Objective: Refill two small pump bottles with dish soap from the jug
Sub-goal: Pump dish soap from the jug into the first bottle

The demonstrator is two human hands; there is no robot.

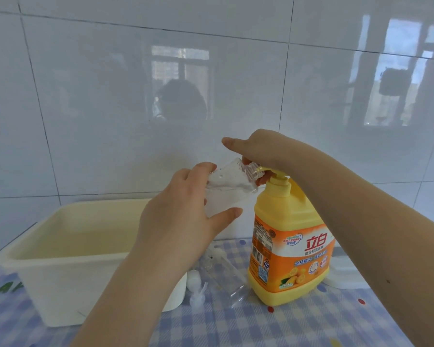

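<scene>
L hand (183,219) grips clear bottle (226,189), tilted, open neck at jug's (290,249) pump spout. R hand (258,151) sits on pump head (277,172), fingers curled over it, index out straight. Jug upright on desk (336,319) w/ checked cloth. 2nd clear bottle (229,281) lies on its side by jug; 2 white pumps (196,286) loose beside cream tub (60,259).

A cream rectangular plastic tub (60,249) sits at eight o'clock on a blue-and-white checked tablecloth (311,321). Glossy white wall tiles (110,96) fill twelve o'clock. A white container (346,276) shows at four o'clock.
</scene>
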